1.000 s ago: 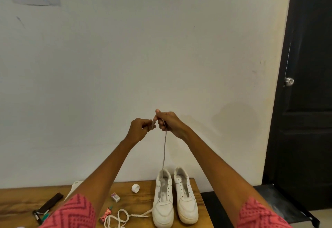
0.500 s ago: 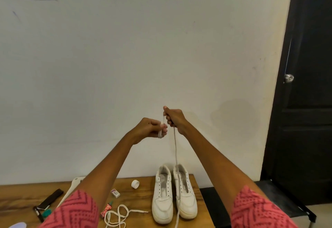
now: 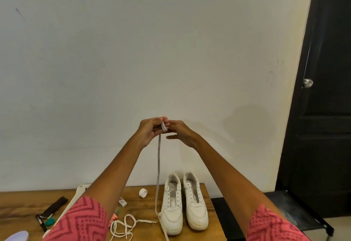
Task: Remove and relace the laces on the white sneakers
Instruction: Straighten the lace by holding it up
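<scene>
Two white sneakers, the left sneaker point(image 3: 172, 205) and the right sneaker point(image 3: 194, 202), stand side by side without laces at the right end of the wooden table point(image 3: 144, 213). High above them my left hand point(image 3: 150, 130) holds a white lace point(image 3: 158, 165) wound in a few turns round its fingers. My right hand point(image 3: 179, 131) meets it and pinches the lace at the coil. The lace's free length hangs straight down to the table left of the left sneaker. A second loose lace point(image 3: 123, 227) lies tangled on the table.
On the table lie a white tape roll point(image 3: 143, 192), a small box point(image 3: 123, 202), a red wrapper point(image 3: 114, 217), a dark strap point(image 3: 55, 205), a marker with a green cap point(image 3: 47, 221) and a long white shoehorn point(image 3: 79, 193). A black door point(image 3: 322, 108) and black stand point(image 3: 281, 212) are at the right.
Both hands have dropped a little and come together. More lace is wound round my left fingers, and the hanging length has swung from over the right sneaker to left of the left one.
</scene>
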A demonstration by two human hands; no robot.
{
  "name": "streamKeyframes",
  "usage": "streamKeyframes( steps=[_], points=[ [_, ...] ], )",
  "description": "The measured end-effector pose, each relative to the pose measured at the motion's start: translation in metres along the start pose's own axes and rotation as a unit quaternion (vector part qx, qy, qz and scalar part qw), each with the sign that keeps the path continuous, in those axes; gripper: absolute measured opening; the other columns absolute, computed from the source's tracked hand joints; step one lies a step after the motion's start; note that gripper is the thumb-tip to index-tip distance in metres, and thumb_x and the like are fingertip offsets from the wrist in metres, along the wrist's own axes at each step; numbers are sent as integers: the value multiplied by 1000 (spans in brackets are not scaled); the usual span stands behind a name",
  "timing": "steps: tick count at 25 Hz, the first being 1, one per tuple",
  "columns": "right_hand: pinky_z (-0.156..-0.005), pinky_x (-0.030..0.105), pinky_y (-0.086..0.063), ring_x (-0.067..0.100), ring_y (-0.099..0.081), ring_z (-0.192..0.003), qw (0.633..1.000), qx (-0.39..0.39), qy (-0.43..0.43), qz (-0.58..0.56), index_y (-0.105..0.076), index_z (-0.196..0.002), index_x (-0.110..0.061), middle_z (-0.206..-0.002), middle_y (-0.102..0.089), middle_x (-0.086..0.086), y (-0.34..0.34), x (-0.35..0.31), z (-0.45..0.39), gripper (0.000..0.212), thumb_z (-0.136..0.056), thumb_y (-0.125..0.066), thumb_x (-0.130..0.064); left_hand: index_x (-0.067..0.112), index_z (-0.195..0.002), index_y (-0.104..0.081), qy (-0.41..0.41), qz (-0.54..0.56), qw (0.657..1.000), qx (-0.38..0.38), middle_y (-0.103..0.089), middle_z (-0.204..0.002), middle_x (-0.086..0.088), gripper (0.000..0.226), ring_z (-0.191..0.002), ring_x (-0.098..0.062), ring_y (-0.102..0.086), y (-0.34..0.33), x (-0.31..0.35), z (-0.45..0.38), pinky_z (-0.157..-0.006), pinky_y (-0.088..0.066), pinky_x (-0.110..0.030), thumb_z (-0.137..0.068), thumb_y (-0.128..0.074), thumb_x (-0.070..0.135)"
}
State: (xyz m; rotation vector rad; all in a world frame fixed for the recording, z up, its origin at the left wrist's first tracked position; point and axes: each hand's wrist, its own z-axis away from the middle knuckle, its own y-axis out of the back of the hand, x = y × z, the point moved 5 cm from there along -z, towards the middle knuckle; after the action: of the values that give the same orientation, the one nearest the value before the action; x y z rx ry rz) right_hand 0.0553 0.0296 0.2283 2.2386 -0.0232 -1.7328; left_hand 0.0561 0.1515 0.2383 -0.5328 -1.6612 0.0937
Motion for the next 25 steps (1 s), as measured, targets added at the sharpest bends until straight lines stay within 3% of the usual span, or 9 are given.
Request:
streamKeyframes(
  steps=[3, 7, 9, 11, 13, 17, 21, 25],
  points=[
    [-95, 40, -46, 23, -61, -110, 998, -54, -24, -25, -57, -117, -12, -108, -65, 7, -9, 6, 1, 29, -97, -37, -7, -7, -105, -62, 1, 18, 1000, 10, -69, -93, -15, 19, -77, -20, -70, 1, -1, 0, -69, -59, -25, -93, -52, 4],
    [-91, 44, -51, 18, -60, -75, 996, -66, -53, -1, -61, -105, -9, -75, -56, 3, -12, 15, 5, 23, -101, -39, -17, -4, -106, -63, -52, 20, 996, 73, -69, -96, -14, 19, -86, -23, -69, 5, 7, -3, -73, -59, -26, -91, -57, 6],
    [-83, 39, -55, 14, -52, -61, 996, -50, -53, 46, -65, -94, -7, -67, -47, 3, -8, 13, 7, 28, -101, -43, -25, -3, -108, -64, -114, -50, 982, 140, -69, -97, -14, 22, -87, -24, -68, 16, 14, -5, -79, -58, -30, -89, -61, 8],
    [-78, 36, -56, 11, -47, -51, 995, -48, -53, 63, -64, -83, -8, -62, -41, 1, -3, 6, 11, 32, -100, -45, -28, -5, -109, -65, -175, -183, 955, 154, -68, -98, -13, 24, -87, -25, -68, 23, 18, -7, -83, -56, -34, -88, -62, 7],
    [-70, 30, -55, 10, -43, -48, 993, -68, -53, 85, -62, -77, -10, -58, -37, -1, -3, -5, 15, 34, -100, -46, -30, -5, -107, -67, -216, -271, 929, 133, -69, -98, -14, 22, -86, -26, -68, 24, 17, -6, -83, -56, -35, -87, -62, 4],
    [-60, 23, -49, 8, -40, -46, 987, -100, -41, 119, -61, -74, -11, -52, -36, -5, -15, -22, 14, 35, -99, -46, -30, -2, -103, -69, -216, -275, 928, 126, -68, -93, -9, 18, -82, -17, -66, 15, 11, -6, -72, -54, -18, -88, -62, 4],
    [-54, 22, -46, 10, -39, -46, 998, 59, -24, 1, -61, -73, -10, -46, -41, -7, 4, -34, 6, 36, -96, -52, -36, -6, -88, -70, -222, -413, 882, 40, -69, -81, -17, 22, -69, -9, -65, 2, 1, -8, -73, -54, -23, -93, -54, 8],
    [-51, 20, -45, 9, -38, -47, 989, 129, -65, -14, -63, -75, -10, -55, -44, -3, 20, -31, 5, 33, -93, -57, -38, -4, -98, -68, -138, -423, 891, -87, -69, -89, -20, 22, -73, -8, -70, 1, -19, -6, -67, -53, -13, -95, -52, 12]
  ],
)
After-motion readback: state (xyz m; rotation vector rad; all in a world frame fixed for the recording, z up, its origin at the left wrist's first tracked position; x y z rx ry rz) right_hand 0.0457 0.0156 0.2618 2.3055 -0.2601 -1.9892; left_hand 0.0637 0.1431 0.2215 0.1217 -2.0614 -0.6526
